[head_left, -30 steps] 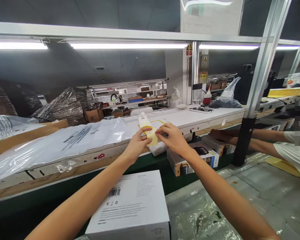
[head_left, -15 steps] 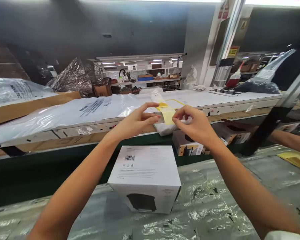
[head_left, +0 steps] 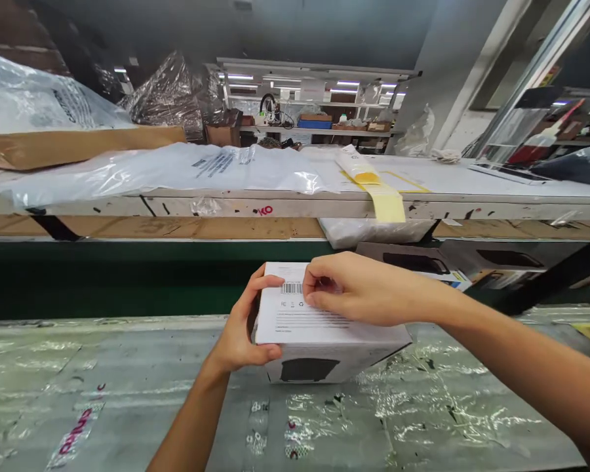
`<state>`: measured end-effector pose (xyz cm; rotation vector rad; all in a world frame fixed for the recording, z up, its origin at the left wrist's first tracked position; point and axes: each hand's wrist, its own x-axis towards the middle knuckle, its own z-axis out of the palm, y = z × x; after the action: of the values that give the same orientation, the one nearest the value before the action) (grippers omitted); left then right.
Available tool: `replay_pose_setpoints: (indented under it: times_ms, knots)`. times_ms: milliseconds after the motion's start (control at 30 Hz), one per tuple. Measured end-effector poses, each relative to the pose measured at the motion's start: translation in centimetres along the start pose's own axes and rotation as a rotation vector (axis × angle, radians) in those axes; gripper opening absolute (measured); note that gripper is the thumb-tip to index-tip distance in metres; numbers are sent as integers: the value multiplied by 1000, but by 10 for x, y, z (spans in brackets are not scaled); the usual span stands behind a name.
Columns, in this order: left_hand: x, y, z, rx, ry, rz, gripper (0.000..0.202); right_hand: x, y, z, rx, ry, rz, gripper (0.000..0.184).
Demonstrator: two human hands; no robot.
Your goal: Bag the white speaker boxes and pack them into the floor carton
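A white carton [head_left: 305, 324] with a barcode and printed text on top stands on the film-covered worktable [head_left: 128, 387]. My left hand [head_left: 240, 331] is closed round the carton's left side, thumb on the front edge and fingers on top. My right hand [head_left: 364, 288] rests on the carton's top beside the barcode, its fingertips pinched together; what is between them is hidden. Up on the shelf [head_left: 226, 206] lies a label roll [head_left: 356, 167] whose yellow backing strip [head_left: 386, 200] hangs over the shelf edge.
A green conveyor [head_left: 103, 275] runs behind the carton, with open printed boxes [head_left: 413, 259] on it at the right. Clear plastic bags [head_left: 177, 170] and a flat cardboard piece [head_left: 69, 145] lie on the shelf. A black slanted post [head_left: 555, 275] stands at the right.
Both hands left the yellow label strip on the shelf and came down to the white carton. The left now grips its side, the right presses on its top. My view tilted downward.
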<state>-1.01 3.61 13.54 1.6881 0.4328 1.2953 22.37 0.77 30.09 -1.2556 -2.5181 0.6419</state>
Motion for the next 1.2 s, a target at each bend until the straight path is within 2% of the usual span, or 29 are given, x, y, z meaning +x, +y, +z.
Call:
replay_pose_setpoints:
  times_ms: [267, 600, 667, 767, 833, 867, 933, 1000, 1033, 1067, 1100, 1133, 1200]
  knots:
    - [-5, 0, -5, -17, -46, -17, 90, 8, -3, 1, -83, -10, 40, 13]
    - [-5, -8, -1, -42, -22, 11, 91, 7, -1, 8, -142, 10, 54, 11]
    - [-6, -4, -4, -44, -50, -5, 98, 6, 1, 8, -151, 22, 58, 4]
    - [0, 19, -17, -37, -153, -50, 104, 8, 7, 6, -92, 45, 77, 19]
    - [15, 48, -35, 44, -99, 15, 88, 9, 14, 3, -39, 29, 85, 23]
    - [27, 64, -48, 124, -1, 91, 72, 10, 17, 2, -11, 16, 80, 19]
    - [60, 100, -82, 372, 291, 267, 41, 9, 24, 3, 46, 5, 55, 12]
    - [97, 134, -128, 694, 583, 356, 38, 7, 32, 7, 96, 25, 38, 18]
    - [116, 148, -155, 869, 679, 323, 41, 5, 35, 10, 112, 46, 36, 24]
    - [132, 160, -181, 1057, 723, 210, 42, 4, 39, 13, 123, 70, 37, 29]
    - [145, 170, -207, 1261, 742, 23, 41, 3, 41, 15, 135, 92, 38, 33]
    - [154, 176, -230, 1420, 722, -183, 38, 2, 44, 18, 148, 105, 42, 36]
    - [163, 181, -264, 1544, 678, -433, 29, 0, 47, 21, 166, 100, 66, 40]
